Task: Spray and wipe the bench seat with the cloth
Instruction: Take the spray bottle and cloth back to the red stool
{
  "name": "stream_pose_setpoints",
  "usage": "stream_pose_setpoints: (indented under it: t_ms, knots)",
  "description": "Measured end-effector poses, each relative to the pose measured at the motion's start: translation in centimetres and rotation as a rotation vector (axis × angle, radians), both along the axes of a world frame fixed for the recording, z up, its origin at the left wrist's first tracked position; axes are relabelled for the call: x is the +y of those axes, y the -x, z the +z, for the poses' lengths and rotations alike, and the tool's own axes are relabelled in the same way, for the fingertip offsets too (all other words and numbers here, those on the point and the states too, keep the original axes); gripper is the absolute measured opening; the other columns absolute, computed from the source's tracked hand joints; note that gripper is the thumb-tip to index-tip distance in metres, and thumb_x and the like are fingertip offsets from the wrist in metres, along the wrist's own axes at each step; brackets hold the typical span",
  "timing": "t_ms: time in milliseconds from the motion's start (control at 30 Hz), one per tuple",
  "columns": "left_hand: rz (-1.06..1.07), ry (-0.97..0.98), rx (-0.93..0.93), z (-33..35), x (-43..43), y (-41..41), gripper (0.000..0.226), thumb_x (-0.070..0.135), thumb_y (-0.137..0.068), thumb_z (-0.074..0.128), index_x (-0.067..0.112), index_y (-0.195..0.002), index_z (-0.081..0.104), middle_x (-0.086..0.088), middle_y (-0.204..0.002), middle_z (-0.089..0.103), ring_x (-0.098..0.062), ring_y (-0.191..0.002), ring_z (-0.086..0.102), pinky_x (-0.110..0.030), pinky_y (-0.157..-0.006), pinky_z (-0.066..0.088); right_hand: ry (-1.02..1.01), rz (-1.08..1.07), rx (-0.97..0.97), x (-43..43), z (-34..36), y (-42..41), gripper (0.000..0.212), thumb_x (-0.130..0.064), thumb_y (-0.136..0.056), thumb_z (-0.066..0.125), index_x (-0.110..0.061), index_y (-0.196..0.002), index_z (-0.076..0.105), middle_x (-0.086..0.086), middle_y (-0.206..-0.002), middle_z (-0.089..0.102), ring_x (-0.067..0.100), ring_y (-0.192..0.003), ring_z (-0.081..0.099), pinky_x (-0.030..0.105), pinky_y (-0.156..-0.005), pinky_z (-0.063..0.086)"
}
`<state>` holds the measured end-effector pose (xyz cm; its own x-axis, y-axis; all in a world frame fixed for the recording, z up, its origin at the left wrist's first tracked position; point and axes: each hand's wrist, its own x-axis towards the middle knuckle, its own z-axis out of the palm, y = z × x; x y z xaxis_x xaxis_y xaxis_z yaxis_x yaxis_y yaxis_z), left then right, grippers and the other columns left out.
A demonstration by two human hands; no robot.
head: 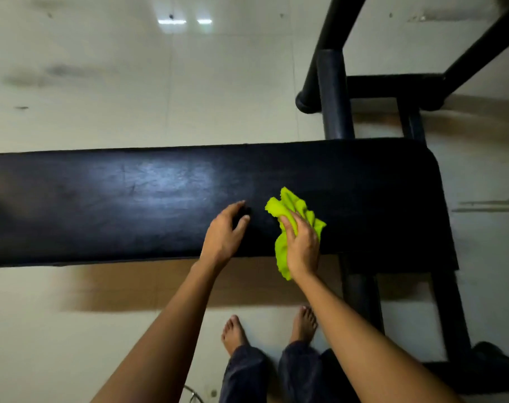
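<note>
Wipe step, we judged: right hand (302,245) gripped bunched green cloth (294,216) on bench seat (131,199), frame centre. Left hand (224,228) curled round sth dark, unclear what; no spray bottle seen. Next we'd need cloth swept w/ pressure toward frame left.

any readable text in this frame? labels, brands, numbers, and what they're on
None readable.
Black padded vinyl bench seat: no label or logo, only glare and scuffs.
Crumpled lime-green cloth under the right hand: no tag or print showing.
Black tubular metal frame: no sticker or marking visible.
Pale tiled floor: smudges and light reflections only, no writing.
Left hand rests on the seat, covering nothing legible.
</note>
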<state>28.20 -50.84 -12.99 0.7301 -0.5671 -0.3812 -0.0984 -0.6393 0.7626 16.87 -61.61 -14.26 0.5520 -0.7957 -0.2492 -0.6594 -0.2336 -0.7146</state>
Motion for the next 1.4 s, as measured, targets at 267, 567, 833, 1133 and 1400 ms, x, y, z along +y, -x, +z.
stream_pose_setpoints:
  t_ms: [267, 567, 833, 1133, 1400]
  knots:
    - [0.221, -0.047, 0.201, 11.4, 13.5, -3.0, 0.035, 0.018, -0.090, 0.060, 0.008, -0.123, 0.058, -0.012, -0.117, 0.065, -0.022, -0.108, 0.061, -0.034, -0.093, 0.047, -0.821, -0.213, -0.191, 9.1, 13.3, -5.7, 0.013, -0.018, -0.083, 0.066, -0.008, -0.092, 0.063, 0.006, -0.068, 0.055, 0.018, -0.059, 0.052, 0.029, -0.054, 0.042]
    - [0.602, 0.028, 0.060, 23.9, 30.5, -10.6, 0.028, 0.012, -0.086, 0.065, 0.003, -0.112, 0.063, -0.016, -0.104, 0.067, -0.024, -0.097, 0.063, -0.027, -0.080, 0.045, -0.917, -0.036, -0.211, 22.8, 23.6, -13.5, 0.022, -0.017, -0.089, 0.060, -0.008, -0.108, 0.062, 0.006, -0.064, 0.049, 0.006, -0.037, 0.047, 0.017, -0.039, 0.039]
    - [0.917, 0.025, 0.025, 25.9, 39.4, -18.7, 0.035, 0.014, -0.082, 0.068, 0.008, -0.116, 0.061, -0.010, -0.106, 0.067, -0.022, -0.094, 0.059, -0.034, -0.083, 0.046, -1.035, 0.053, -0.164, 30.9, 24.3, -24.6, 0.012, -0.018, -0.082, 0.068, -0.007, -0.080, 0.063, 0.004, -0.051, 0.062, 0.014, -0.038, 0.057, 0.022, -0.040, 0.047]
    - [1.084, -0.016, 0.142, 19.2, 44.3, -31.9, 0.052, 0.012, -0.082, 0.068, 0.007, -0.129, 0.045, -0.012, -0.126, 0.057, -0.027, -0.112, 0.053, -0.034, -0.093, 0.041, -0.977, 0.073, -0.035, 37.1, 17.7, -38.4, 0.022, -0.021, -0.084, 0.066, -0.001, -0.092, 0.063, 0.015, -0.073, 0.061, 0.025, -0.058, 0.058, 0.034, -0.058, 0.049]
    - [1.024, -0.004, 0.197, 14.5, 46.2, -38.7, 0.053, 0.013, -0.077, 0.075, 0.015, -0.122, 0.048, -0.012, -0.130, 0.052, -0.030, -0.116, 0.053, -0.038, -0.094, 0.045, -0.991, 0.023, 0.087, 38.6, 13.9, -44.4, 0.014, -0.018, -0.087, 0.062, -0.010, -0.077, 0.060, 0.010, -0.067, 0.060, 0.014, -0.043, 0.058, 0.027, -0.049, 0.049]
